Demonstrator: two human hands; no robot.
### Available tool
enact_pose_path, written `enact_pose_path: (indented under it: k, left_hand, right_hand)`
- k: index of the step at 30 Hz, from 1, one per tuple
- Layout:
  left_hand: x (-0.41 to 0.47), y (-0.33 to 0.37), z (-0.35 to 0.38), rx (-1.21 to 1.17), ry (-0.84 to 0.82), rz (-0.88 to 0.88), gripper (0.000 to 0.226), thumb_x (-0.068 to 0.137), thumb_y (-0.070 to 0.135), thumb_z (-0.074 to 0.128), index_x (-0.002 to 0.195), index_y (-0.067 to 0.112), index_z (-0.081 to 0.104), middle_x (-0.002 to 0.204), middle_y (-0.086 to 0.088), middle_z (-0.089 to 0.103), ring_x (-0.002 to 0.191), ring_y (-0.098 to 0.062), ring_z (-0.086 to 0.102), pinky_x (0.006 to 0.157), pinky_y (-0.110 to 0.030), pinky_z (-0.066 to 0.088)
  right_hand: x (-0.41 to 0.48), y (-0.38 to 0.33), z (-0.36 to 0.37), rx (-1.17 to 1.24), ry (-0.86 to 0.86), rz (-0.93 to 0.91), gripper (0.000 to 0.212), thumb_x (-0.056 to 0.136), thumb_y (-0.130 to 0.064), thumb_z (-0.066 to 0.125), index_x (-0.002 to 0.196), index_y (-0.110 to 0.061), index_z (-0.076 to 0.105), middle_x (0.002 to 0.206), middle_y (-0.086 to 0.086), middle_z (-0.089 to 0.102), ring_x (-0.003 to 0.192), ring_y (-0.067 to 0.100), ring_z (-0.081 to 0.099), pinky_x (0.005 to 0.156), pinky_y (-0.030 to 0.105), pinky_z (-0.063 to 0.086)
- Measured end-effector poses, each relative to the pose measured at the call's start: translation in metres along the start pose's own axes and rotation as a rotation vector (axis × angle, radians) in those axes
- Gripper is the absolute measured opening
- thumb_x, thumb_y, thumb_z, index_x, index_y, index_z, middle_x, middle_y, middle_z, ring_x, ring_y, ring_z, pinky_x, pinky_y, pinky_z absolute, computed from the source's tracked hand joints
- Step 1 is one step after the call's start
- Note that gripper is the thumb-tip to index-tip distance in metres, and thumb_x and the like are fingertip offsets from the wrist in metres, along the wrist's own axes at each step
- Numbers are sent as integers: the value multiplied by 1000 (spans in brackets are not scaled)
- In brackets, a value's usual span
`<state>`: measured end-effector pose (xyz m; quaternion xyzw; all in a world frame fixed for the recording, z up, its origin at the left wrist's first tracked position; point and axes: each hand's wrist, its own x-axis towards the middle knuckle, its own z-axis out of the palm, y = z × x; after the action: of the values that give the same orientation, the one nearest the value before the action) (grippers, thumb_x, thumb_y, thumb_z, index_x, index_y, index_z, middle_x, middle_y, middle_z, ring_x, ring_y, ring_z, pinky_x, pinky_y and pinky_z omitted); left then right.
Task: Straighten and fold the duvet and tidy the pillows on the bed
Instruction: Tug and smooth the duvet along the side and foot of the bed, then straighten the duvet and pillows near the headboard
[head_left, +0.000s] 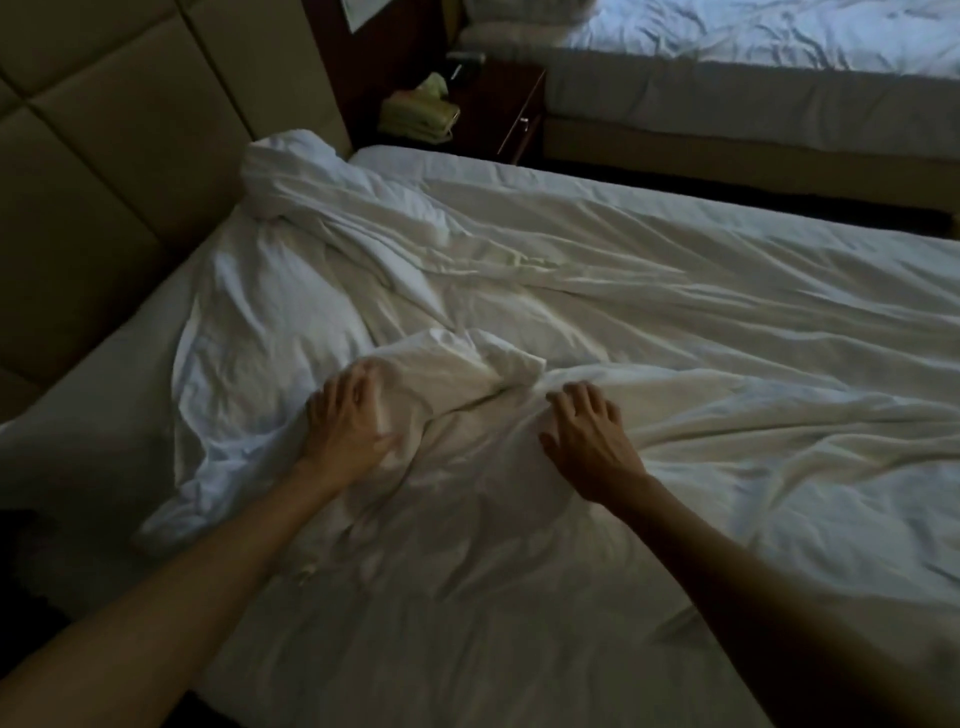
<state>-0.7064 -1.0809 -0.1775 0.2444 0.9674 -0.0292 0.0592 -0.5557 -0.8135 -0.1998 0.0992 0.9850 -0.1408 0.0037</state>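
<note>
A white duvet (597, 322) lies crumpled across the bed, bunched into a twisted heap near the padded headboard. Its near part is rumpled into a raised fold at the middle. My left hand (345, 421) presses on that raised fold, fingers curled into the cloth. My right hand (589, 434) rests flat on the duvet just to the right, fingers spread. No pillow is clearly visible on this bed; the lump by the headboard could hide one.
The bare mattress sheet (93, 415) shows on the left by the padded headboard (104, 182). A dark nightstand (498, 104) with a green tissue box (418, 111) stands beyond the bed. A second bed (753, 52) lies at the top right.
</note>
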Motion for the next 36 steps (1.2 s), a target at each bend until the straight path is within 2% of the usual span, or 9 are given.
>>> enact_pose_path:
  k: [5,8,11,19,25,28,30,33,36]
  left_hand:
    - [42,1,-2,-122,-72,-68,114,63,68,69,147,17,12,152,-14,23,133,-39,31,106,-51,28]
    - [70,5,-2,-296,-155,-92,75,85,54,58,141,11,34,135,-23,50,121,-39,49,99,-43,41]
    - [70,-1,-7,-358,-50,-70,50,98,41,42,136,10,46,117,-27,62,108,-40,59,89,-40,47]
    - [77,-75,-81,-428,118,-121,53,98,39,43,140,9,42,121,-27,61,110,-43,57,91,-44,46]
    - [67,-131,-79,-530,132,-174,45,88,47,56,122,18,56,108,-20,68,99,-38,64,80,-39,52]
    - [72,-155,-66,-655,-65,-250,51,72,59,54,99,17,63,103,-14,68,102,-32,63,78,-32,47]
    - [85,-159,-63,-702,-273,-286,57,72,70,51,89,16,62,100,-10,65,103,-29,61,79,-31,40]
    - [113,-148,-64,-827,-466,-321,93,71,85,38,128,13,55,134,-13,54,123,-29,51,103,-36,36]
    - [140,-124,-58,-875,-503,-293,88,76,77,47,137,13,47,143,-8,46,129,-25,45,104,-31,33]
  right_hand:
    - [49,1,18,-7,-101,73,73,86,-54,51,140,-8,34,141,14,39,132,33,33,111,44,23]
    - [69,0,34,-43,-196,119,80,85,-63,49,139,-6,34,140,15,40,129,32,36,109,43,24]
    - [78,0,38,-31,-330,200,90,82,-68,50,141,-4,28,146,16,34,132,33,34,109,44,26]
    - [136,-55,-1,236,-287,144,87,74,-75,55,135,-18,30,138,7,38,131,30,31,103,48,25]
    - [198,-116,-3,554,-393,333,101,69,-84,49,142,-17,33,146,10,42,133,32,39,113,47,25]
    - [220,-142,8,598,-524,338,97,71,-82,51,136,-10,44,139,7,47,126,30,46,107,41,35]
    - [230,-159,27,539,-435,357,97,76,-77,51,141,-6,38,143,12,42,132,33,39,109,41,30]
    - [238,-167,57,332,-223,418,110,71,-83,47,149,-11,19,154,20,19,140,39,20,113,50,16]
    - [243,-160,66,440,-276,568,105,62,-85,55,138,-13,44,135,13,50,129,37,42,108,52,29]
